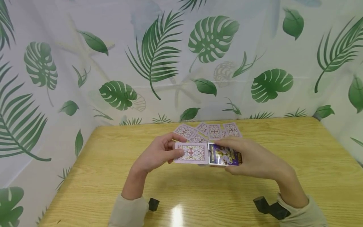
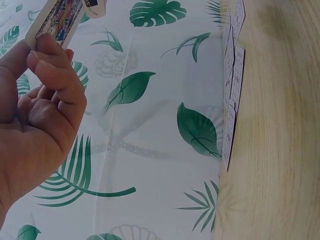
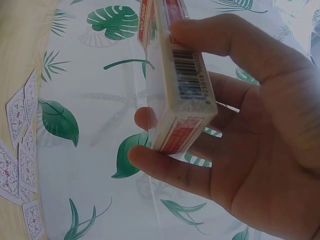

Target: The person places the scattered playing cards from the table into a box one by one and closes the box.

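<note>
Pinched between the thumb and fingers of my left hand (image 1: 155,154) are playing cards (image 1: 195,153), ornate back facing up in the head view. My right hand (image 1: 256,159) grips a purple card box (image 1: 222,155) by its sides, thumb and fingers on opposite edges. The cards lie in line with the box, their right end right at its left-hand opening. In the right wrist view, the box (image 3: 182,100) shows a barcode and a red panel. A colourful printed side of the held cards (image 2: 57,20) shows in the left wrist view.
Several loose cards (image 1: 214,131) lie face down and partly overlapping near the back of the wooden table (image 1: 113,176). Behind the table hangs a leaf-patterned cloth (image 1: 175,72). Black mounts (image 1: 272,208) sit at both wrists.
</note>
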`<state>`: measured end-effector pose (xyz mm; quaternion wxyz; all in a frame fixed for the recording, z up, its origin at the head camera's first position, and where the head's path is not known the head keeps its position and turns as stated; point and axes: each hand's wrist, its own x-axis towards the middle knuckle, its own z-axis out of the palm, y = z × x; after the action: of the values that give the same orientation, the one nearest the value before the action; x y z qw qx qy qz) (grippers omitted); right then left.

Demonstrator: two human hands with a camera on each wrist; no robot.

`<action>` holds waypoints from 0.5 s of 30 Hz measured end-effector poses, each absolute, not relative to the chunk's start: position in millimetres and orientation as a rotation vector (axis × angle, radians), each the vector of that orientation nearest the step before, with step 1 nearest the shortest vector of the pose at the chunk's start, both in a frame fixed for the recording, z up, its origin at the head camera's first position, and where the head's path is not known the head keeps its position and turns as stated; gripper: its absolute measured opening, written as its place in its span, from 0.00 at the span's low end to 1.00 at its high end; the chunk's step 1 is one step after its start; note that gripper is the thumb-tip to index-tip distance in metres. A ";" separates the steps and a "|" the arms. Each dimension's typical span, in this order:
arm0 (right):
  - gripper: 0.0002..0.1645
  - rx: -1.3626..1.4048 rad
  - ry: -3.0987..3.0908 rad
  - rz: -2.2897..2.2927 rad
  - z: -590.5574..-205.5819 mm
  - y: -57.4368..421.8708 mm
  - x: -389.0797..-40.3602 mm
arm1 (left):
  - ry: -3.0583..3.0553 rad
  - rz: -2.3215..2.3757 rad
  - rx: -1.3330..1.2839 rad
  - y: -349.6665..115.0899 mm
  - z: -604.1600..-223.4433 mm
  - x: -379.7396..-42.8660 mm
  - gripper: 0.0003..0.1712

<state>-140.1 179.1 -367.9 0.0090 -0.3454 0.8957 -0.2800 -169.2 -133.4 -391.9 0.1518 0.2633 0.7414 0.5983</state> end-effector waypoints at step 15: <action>0.38 -1.144 2.807 -0.889 -367.7 177.3 -137.9 | 2.067 1.735 0.806 -134.2 -394.9 -168.5 0.20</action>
<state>-137.9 177.3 -367.7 -0.0087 -0.3622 0.8885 -0.2815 -168.5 -134.2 -394.9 0.1619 0.2824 0.7242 0.6079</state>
